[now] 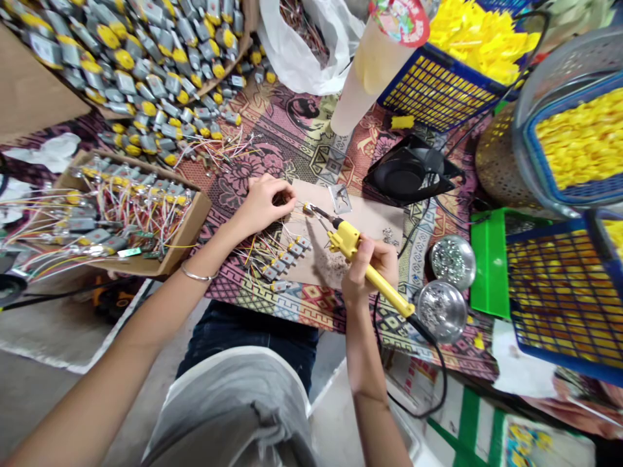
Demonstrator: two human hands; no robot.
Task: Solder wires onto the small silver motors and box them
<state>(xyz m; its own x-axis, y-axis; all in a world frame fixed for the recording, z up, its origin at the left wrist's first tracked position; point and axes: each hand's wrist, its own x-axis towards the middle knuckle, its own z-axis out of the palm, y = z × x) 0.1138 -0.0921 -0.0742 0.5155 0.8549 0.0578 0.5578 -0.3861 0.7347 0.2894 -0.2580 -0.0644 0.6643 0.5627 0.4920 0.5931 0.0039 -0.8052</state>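
My right hand (368,267) grips a yellow soldering iron (363,259), its dark tip touching a small motor (308,208) on a brown cardboard sheet (374,220). My left hand (264,202) rests on the sheet's left edge, fingers curled around thin wires beside that motor. Several small grey motors with wires (285,263) lie in a row on the sheet just below my left hand.
A cardboard box of wired motors (121,214) sits at left, a big pile of motors (146,58) behind it. A black fan (409,172), two round tins (448,285), blue baskets of yellow parts (462,58) and a green tray (489,259) stand at right.
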